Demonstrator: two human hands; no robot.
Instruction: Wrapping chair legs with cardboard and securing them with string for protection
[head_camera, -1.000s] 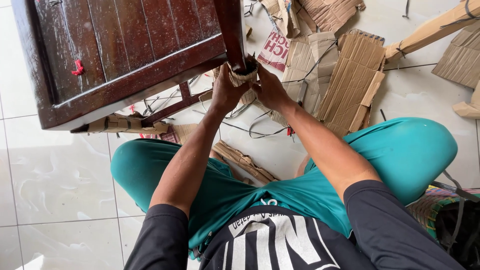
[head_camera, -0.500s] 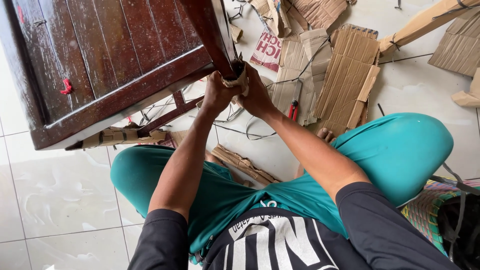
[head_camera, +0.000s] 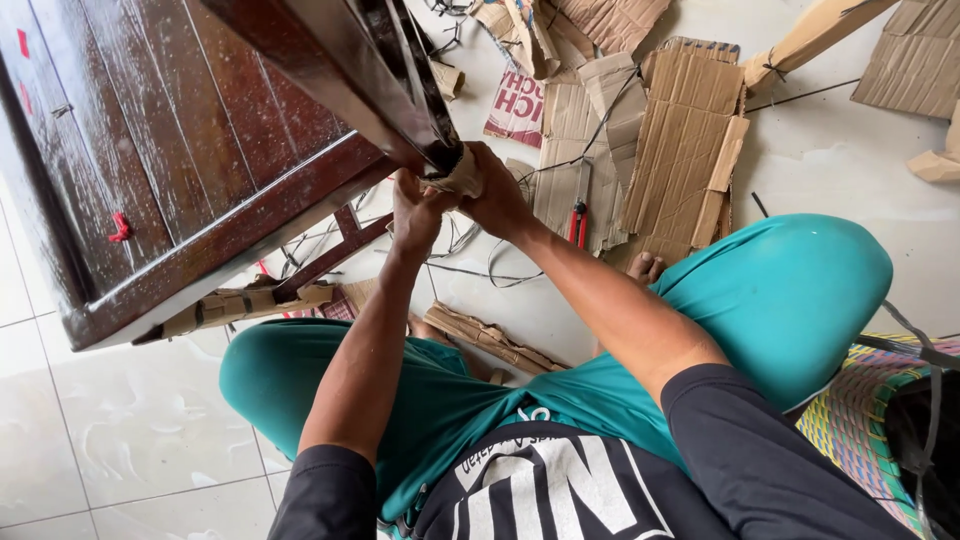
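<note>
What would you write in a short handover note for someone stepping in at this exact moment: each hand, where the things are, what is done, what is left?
Left hand: gripping the cardboard wrap at the end of the dark wooden leg.
Right hand: clasped round the same wrap from the other side.
Things: the dark wooden furniture is tipped over the lap; red-handled pliers lie on flat cardboard sheets on the floor, among loose black strapping.
Done: cardboard sits round this leg's end; another leg already shows a cardboard wrap.
Left: nothing visibly ties this wrap yet; both hands are holding it in place.
</note>
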